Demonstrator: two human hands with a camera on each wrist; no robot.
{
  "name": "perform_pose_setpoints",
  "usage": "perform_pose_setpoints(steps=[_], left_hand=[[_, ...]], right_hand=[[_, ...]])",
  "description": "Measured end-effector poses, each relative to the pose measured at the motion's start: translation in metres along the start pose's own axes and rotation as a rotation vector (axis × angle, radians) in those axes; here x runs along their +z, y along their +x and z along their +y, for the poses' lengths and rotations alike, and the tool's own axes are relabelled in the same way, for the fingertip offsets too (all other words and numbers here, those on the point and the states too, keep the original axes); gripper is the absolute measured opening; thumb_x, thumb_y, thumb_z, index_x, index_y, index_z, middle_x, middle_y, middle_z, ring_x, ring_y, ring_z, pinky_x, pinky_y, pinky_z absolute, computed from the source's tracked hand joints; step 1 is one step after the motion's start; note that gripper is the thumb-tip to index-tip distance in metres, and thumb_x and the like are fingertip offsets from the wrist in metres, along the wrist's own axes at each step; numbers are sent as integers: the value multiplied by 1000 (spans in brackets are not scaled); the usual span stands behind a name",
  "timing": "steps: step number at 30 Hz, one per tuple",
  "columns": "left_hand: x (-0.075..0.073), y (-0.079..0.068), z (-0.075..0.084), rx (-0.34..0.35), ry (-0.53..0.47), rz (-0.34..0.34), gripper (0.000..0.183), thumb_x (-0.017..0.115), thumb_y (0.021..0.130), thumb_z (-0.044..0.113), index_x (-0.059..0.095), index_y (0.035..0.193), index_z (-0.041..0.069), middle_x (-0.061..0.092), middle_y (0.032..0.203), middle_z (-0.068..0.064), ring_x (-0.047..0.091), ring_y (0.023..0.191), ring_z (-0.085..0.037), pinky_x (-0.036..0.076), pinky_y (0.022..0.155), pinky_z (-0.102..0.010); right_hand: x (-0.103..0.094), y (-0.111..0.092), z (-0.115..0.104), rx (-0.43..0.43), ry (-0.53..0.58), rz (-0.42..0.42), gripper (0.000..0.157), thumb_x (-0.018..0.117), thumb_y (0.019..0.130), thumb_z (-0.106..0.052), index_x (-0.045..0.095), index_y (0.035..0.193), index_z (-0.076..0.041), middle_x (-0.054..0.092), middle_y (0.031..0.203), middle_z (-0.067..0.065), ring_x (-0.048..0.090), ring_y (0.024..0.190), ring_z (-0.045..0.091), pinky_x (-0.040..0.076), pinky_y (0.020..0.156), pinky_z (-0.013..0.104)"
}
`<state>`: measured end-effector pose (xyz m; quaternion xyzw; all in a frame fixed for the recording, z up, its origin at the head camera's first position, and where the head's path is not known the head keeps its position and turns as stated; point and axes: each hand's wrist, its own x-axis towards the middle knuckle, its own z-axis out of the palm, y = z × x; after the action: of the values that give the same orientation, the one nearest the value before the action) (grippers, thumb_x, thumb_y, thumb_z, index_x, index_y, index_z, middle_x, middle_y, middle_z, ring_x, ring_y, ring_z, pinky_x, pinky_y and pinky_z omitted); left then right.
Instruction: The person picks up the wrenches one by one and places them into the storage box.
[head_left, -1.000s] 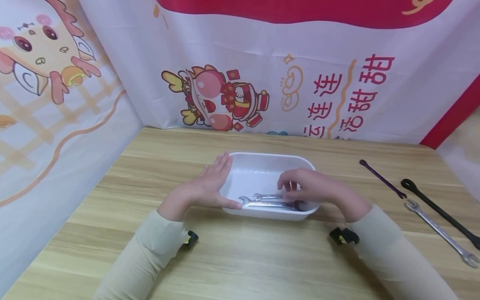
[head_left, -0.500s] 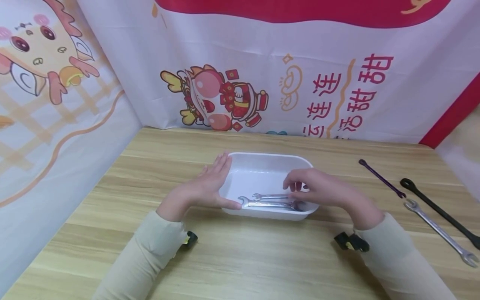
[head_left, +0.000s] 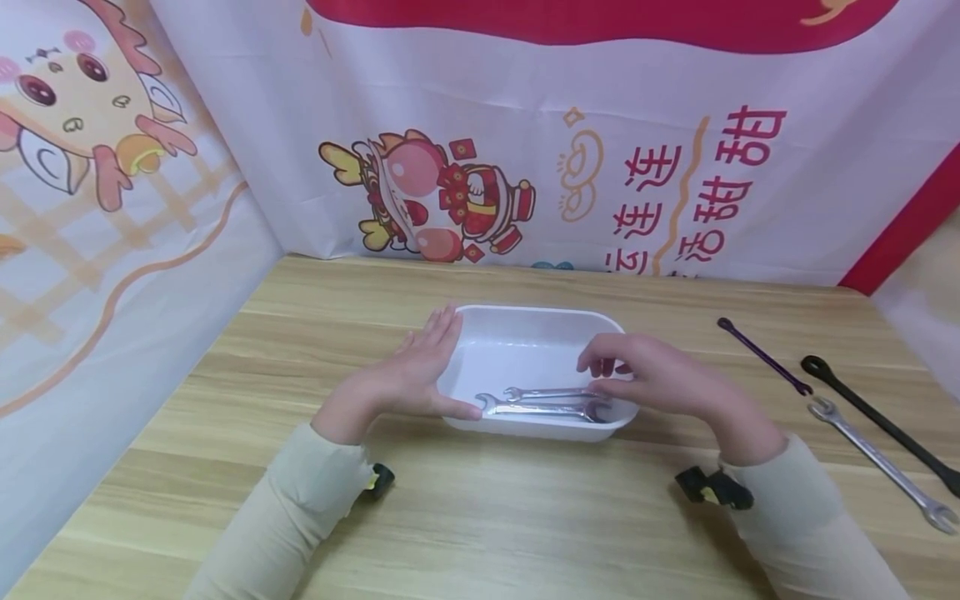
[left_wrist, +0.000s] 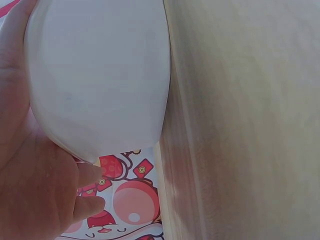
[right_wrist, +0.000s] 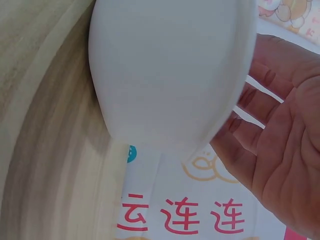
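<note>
In the head view a white plastic tray [head_left: 525,312] holds two silver wrenches lying side by side: a larger open-end wrench [head_left: 536,408] by the near wall and a smaller wrench [head_left: 547,392] just behind it. My left hand [head_left: 408,371] rests on the tray's left end, fingers straight along the rim and thumb at the near corner. My right hand [head_left: 652,375] hovers over the right end with loosely bent fingers, its thumb right by the small wrench's end. The right wrist view shows those fingers [right_wrist: 257,105] reaching over the tray's rim with nothing gripped.
To the right on the wooden table [head_left: 525,508] lie a thin purple wrench [head_left: 765,357], a long black wrench [head_left: 881,425] and a silver open-end wrench [head_left: 881,462]. A printed cloth [head_left: 450,83] hangs behind the table's far edge.
My right hand has drawn back to the right along the small wrench, uncovering more of it. Both wrenches in the tray stay where they were, and my left hand has not moved.
</note>
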<state>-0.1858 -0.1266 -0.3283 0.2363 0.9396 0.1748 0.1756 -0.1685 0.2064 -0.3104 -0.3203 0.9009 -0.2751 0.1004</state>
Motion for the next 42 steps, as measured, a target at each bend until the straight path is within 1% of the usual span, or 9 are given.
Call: perform_pose_setpoints(steps=[8,13,19,20,22,25,30,37,42], left_hand=[[0,2,0,10,8,10,135,71,72,74,-12,159,14,-22,166,-1,-20,154,-22,0,124,-54],[-1,1,0,8,18,17,135,70,71,76,-12,159,14,-24,165,-1,-22,153,-23,-3,123,-56],[-2,1,0,8,20,21,134,71,73,73,-12,159,14,-23,166,-2,-21,154,-24,-3,123,-57],[-2,1,0,8,19,20,134,72,73,72,-12,159,14,-23,166,-2,-21,154,-24,-3,123,-57],[-2,1,0,8,17,18,133,72,73,71,-12,159,14,-23,166,-1,-21,154,-24,-3,123,-57],[-2,1,-1,6,18,14,134,72,72,72,-12,159,14,-22,166,-1,-21,154,-23,-3,123,-57],[0,1,-1,6,19,13,135,71,71,74,-11,159,14,-22,166,-1,-20,154,-22,-3,123,-57],[1,1,-2,6,12,14,134,72,72,73,-10,160,14,-21,166,-1,-21,154,-21,-3,123,-56],[1,1,-2,8,15,10,135,70,70,77,-10,159,14,-21,166,-1,-20,154,-20,-3,124,-56]], right_hand=[[-9,-8,1,-2,-28,50,23,72,91,-14,69,114,-13,72,106,2,63,95,11,58,85,34],[-14,-11,2,-28,-40,79,23,73,91,-16,68,114,-13,71,104,0,62,94,10,57,83,31],[-23,-17,1,-27,-32,111,20,71,93,-20,68,113,-18,70,103,-2,61,95,11,57,88,40],[-25,-19,1,-15,-38,115,20,71,93,-21,68,113,-20,69,102,-4,61,95,10,57,89,41],[-28,-23,1,-2,-49,126,20,71,93,-22,68,113,-21,69,102,-6,60,94,10,57,87,37],[-35,-29,0,7,-45,145,20,70,93,-23,68,113,-23,68,102,-6,60,94,10,57,88,39],[-43,-36,1,-9,-28,181,19,69,94,-23,68,113,-20,70,102,-3,61,94,9,55,93,53],[-50,-43,7,9,-61,200,20,70,93,-22,67,113,-21,70,103,-5,60,94,7,57,90,52],[-52,-46,10,34,-45,206,22,71,92,-19,68,114,-19,70,105,-4,60,95,7,57,91,51]])
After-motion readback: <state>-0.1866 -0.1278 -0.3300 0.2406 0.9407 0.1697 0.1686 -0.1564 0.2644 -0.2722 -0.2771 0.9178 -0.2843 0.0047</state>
